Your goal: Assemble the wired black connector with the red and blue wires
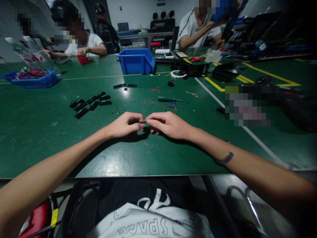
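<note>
White printed shirt front [158,223], mine, nearest the camera, below the grip; a white drawstring [158,199] lies just above its lettering.

Item held: one small green-and-black part [147,125], raised slightly over the green table [119,158], between my two hands. My left hand [130,125] pinches its left end with thumb and forefinger; my right hand [169,125] grasps the right end, thumb on top, other fingers curled beneath. Finer detail is hidden by my fingers.

Handling, by my judgement: very light, stiff, somewhat slick on the black surfaces, fragile if flexed or pressed on the green face. Best taken by the edges or ends, fingertips only, with little squeeze.

Just beyond the grip, to its right: one red wire [170,108], one blue wire [173,103], one dark-handled screwdriver [165,99] lying flat.

Beyond the grip, to its left: a loose cluster of black-and-green pieces [81,113], similar in colour to what I hold.

Farther out, ahead: one blue bin [135,64]; right of it, a white ring [178,76].

Far left of the grip: one blue tray [44,82] bearing tangled coloured wires, clear bottles [41,54] behind it.

Farthest, ahead and left: a co-worker's hand [83,51] at a red object [83,59].
</note>
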Demonstrator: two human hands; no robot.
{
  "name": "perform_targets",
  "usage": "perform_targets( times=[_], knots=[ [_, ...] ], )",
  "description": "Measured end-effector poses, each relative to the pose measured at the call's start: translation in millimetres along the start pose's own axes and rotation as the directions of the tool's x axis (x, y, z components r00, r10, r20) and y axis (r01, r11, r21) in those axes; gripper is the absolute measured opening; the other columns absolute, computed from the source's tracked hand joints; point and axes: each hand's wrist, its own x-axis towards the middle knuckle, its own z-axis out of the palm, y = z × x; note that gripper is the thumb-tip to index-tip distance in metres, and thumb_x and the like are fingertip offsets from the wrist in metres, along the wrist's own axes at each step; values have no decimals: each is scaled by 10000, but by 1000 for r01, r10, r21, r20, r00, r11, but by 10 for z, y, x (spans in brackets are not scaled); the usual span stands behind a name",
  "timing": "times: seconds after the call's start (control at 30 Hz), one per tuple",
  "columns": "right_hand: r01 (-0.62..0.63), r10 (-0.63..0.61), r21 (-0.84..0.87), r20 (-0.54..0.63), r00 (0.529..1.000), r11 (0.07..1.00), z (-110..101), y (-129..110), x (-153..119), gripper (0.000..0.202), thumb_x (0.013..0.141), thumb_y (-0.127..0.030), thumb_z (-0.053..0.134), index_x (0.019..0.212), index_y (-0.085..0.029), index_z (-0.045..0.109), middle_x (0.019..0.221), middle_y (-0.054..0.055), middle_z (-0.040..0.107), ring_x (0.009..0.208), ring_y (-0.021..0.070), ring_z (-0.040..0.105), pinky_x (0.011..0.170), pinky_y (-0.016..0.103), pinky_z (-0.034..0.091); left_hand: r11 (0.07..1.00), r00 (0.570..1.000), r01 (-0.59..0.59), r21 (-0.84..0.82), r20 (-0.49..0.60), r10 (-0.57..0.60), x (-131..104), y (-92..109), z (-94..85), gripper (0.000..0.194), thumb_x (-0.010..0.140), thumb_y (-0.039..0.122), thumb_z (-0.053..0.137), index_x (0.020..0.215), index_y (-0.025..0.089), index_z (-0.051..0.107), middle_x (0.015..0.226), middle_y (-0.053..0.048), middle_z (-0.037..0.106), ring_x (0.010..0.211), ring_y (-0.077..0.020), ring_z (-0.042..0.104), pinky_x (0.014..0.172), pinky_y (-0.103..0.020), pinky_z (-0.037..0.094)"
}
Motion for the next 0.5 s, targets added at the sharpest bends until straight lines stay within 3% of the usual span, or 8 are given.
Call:
perform_targets(
  times=[0.5],
  knots=[
    [2, -2, 8, 5, 1000, 1000, 3, 12, 7, 362, 1027, -430, 484, 1097, -145, 697, 791, 34, 681, 645, 122, 603, 619, 237, 473, 1000, 1000, -12, 7, 22, 12, -1, 9, -18, 220, 887, 333, 584, 838, 124, 632, 865, -43, 691, 836, -165, 626, 775, -267, 462]
  ],
)
